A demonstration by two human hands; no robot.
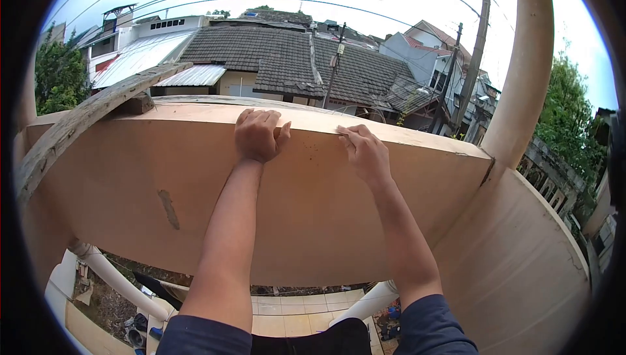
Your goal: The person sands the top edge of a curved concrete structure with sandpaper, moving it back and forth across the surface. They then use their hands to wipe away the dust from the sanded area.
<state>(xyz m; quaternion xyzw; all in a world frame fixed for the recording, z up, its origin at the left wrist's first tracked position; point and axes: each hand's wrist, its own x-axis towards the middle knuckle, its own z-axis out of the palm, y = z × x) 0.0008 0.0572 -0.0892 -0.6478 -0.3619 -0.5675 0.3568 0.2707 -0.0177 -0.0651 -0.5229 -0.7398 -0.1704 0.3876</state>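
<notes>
A long peach-coloured wall (313, 218) with a flat top ledge (424, 138) runs across in front of me. My left hand (257, 134) is on the ledge's near edge, fingers curled over the top and thumb apart at the right side. To its right, my right hand (365, 153) has its fingers pressed together at the same edge. Something thin and small sticks out at its fingertips, too small to name. Between the two hands, a few dark specks mark the wall face below the edge.
A weathered wooden plank (85, 117) slants across the wall at left, by a wood block (138, 104). A round column (527, 61) rises at right. Far below lies a tiled floor (293, 312) with white pipes (124, 283). Tiled roofs (261, 48) and utility poles (475, 55) stand beyond.
</notes>
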